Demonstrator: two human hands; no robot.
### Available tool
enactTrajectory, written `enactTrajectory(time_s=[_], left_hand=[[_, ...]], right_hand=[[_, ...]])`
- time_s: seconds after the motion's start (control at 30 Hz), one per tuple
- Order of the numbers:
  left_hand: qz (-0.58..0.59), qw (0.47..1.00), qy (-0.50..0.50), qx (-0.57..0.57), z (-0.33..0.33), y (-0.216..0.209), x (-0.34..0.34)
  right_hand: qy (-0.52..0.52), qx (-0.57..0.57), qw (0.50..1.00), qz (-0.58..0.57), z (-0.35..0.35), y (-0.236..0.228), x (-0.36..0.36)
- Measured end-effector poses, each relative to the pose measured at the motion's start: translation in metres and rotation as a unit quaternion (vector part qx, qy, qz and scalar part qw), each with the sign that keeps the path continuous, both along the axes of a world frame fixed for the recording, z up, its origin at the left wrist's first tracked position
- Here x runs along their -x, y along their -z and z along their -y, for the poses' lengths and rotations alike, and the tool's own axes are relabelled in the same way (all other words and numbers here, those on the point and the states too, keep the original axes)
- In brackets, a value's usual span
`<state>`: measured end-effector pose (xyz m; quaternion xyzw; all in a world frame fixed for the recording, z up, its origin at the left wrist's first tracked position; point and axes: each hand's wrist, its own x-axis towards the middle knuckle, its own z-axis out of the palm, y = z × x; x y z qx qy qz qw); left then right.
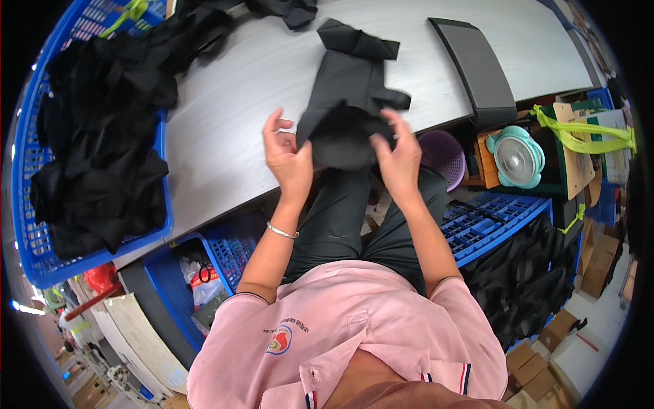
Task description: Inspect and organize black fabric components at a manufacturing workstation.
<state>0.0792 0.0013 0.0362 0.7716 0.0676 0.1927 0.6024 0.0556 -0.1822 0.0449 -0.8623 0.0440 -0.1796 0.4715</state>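
Observation:
A black fabric piece, open and pouch-like at its near end, lies over the table's front edge. That near end is blurred and hangs above my lap. My left hand is at its left edge, thumb against the cloth, with the upper fingers curled and raised. On the other side, my right hand grips the right edge between thumb and fingers, close to a short black strap or flap. Folds hide some of the fingertips.
On the left, a blue basket overflows with black fabric pieces. A dark grey curved panel rests on the table at right. Below it are a purple bin, a teal fan and a blue crate.

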Motion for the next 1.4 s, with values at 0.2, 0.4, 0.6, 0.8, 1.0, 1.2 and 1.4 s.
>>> enactTrajectory(time_s=[0.2,0.4,0.6,0.8,1.0,1.2,1.4], left_hand=[[0.065,0.991,0.081,-0.088,0.006,-0.001,-0.010],[0.061,0.994,0.084,0.042,0.001,0.005,-0.009],[0.069,0.989,0.078,0.101,-0.001,0.003,-0.005],[0.123,0.985,0.113,0.032,0.017,-0.010,0.045],[-0.171,0.824,0.421,0.339,0.061,0.010,0.088],[-0.331,0.646,0.517,0.453,0.073,0.031,0.108],[-0.255,0.584,0.485,0.599,0.068,0.008,0.116]], right_hand=[[-0.029,0.105,0.991,0.072,0.037,0.000,-0.024],[0.225,0.372,0.893,0.118,0.144,-0.013,-0.054],[0.197,0.296,0.934,-0.031,0.228,-0.002,-0.088],[0.222,0.375,0.887,0.151,0.185,-0.028,-0.052],[0.083,0.233,0.963,0.103,0.065,-0.024,0.077],[-0.123,-0.155,0.967,-0.161,0.022,-0.040,0.179],[-0.111,-0.358,0.908,-0.188,0.043,-0.036,0.208]])
